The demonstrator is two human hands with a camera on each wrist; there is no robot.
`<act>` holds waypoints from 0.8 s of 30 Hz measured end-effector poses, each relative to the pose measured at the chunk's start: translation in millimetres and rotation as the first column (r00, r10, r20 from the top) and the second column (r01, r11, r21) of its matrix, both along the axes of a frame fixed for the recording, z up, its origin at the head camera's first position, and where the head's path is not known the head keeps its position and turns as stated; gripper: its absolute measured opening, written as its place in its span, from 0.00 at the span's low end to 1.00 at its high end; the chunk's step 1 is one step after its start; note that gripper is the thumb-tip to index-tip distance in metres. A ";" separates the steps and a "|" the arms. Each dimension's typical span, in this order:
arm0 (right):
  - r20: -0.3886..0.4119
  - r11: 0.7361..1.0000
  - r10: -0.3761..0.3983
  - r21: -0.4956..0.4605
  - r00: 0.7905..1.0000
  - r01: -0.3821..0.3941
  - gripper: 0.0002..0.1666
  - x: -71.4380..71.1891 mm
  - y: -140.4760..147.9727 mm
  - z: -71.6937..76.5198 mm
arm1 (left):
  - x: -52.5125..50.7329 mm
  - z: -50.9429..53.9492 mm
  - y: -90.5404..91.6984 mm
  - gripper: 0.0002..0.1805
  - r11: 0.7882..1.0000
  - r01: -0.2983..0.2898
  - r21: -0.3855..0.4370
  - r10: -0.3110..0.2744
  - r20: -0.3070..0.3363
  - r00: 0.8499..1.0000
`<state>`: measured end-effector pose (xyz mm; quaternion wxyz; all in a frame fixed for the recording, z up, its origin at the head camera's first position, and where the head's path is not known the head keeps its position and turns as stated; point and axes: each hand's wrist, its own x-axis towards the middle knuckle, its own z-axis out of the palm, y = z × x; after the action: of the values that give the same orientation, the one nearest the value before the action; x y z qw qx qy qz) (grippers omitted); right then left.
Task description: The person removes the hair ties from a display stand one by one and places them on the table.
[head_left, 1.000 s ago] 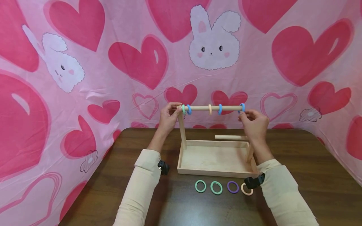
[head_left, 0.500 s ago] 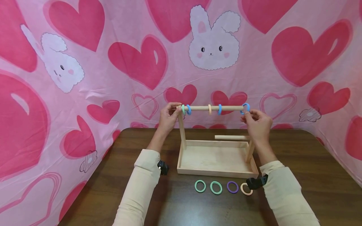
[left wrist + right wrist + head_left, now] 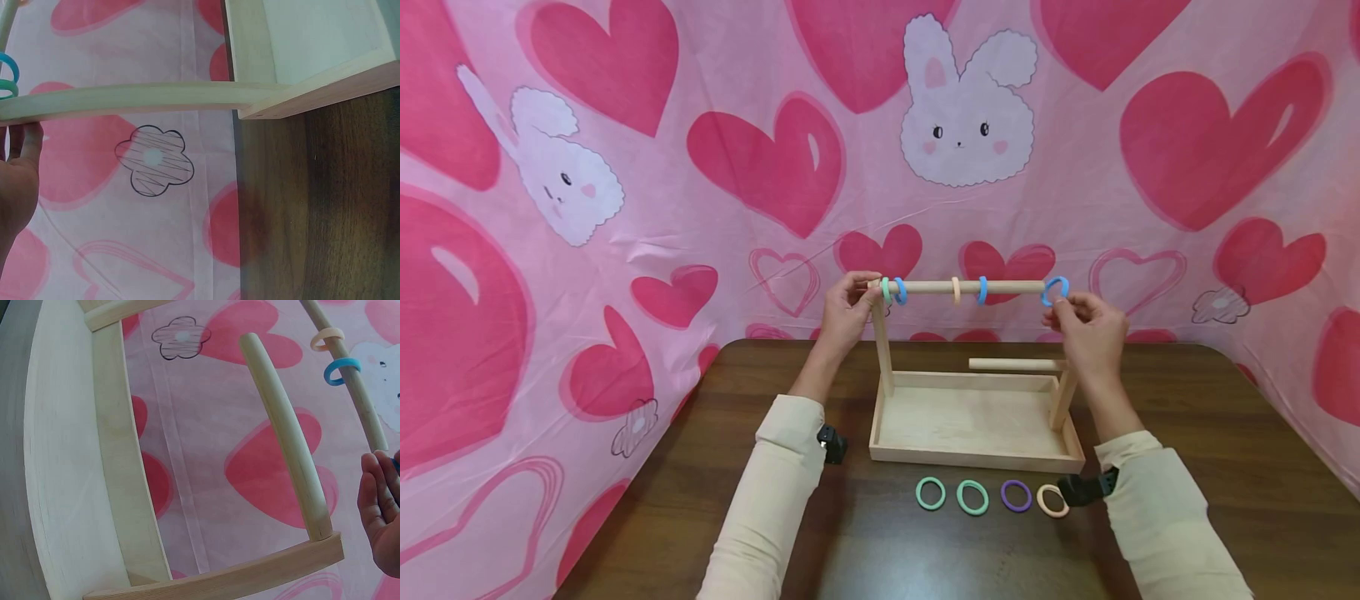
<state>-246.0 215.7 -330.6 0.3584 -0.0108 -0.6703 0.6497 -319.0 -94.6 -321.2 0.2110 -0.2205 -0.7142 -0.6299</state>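
Observation:
My left hand pinches the top of the left post of a wooden stand, where the upper rod meets it. A green ring, a blue ring, a peach ring and another blue ring hang on this rod. At its free right end, my right hand holds a further blue ring between thumb and fingers. That ring stands turned at the rod's tip; whether it still encircles the rod I cannot tell. The right wrist view shows only the hand's edge.
Below lies the stand's tray. A shorter lower rod points left from the right post. On the brown table, in front, lie two green rings, a purple ring and a peach ring.
My right hand has moved right, drawing the blue ring to the rod's right tip and turning it to face the head camera. My left hand stays on the post top.

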 end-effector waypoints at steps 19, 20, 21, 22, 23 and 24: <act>0.086 0.984 0.151 -0.109 0.985 -0.141 0.08 18.1 8.8 -1.8 | 0.4 0.3 0.2 0.12 1.000 0.004 0.004 -0.004 0.004 1.000; 0.084 0.981 0.170 -0.114 0.982 -0.160 0.09 19.5 9.6 -2.2 | 0.3 0.2 0.1 0.12 1.000 0.003 0.003 -0.004 0.007 1.000; 0.080 0.975 0.194 -0.121 0.978 -0.184 0.11 21.1 10.3 -2.7 | 0.3 0.2 0.0 0.12 1.000 0.003 0.003 -0.003 0.008 1.000; 0.072 0.968 0.225 -0.130 0.972 -0.214 0.12 22.5 11.4 -3.6 | 0.2 0.2 -0.1 0.12 1.000 0.003 0.003 -0.003 0.008 1.000; 0.061 0.961 0.252 -0.134 0.966 -0.243 0.12 23.9 12.6 -4.7 | 0.0 0.3 0.0 0.12 1.000 0.004 0.003 -0.004 0.006 1.000; 0.049 0.953 0.281 -0.135 0.959 -0.272 0.13 25.3 13.8 -6.0 | -0.1 0.4 0.0 0.12 1.000 0.003 0.003 -0.003 0.004 1.000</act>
<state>-220.8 229.5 -336.6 0.2396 0.0383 -0.6343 0.7340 -319.1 -94.7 -320.8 0.2087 -0.2200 -0.7134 -0.6318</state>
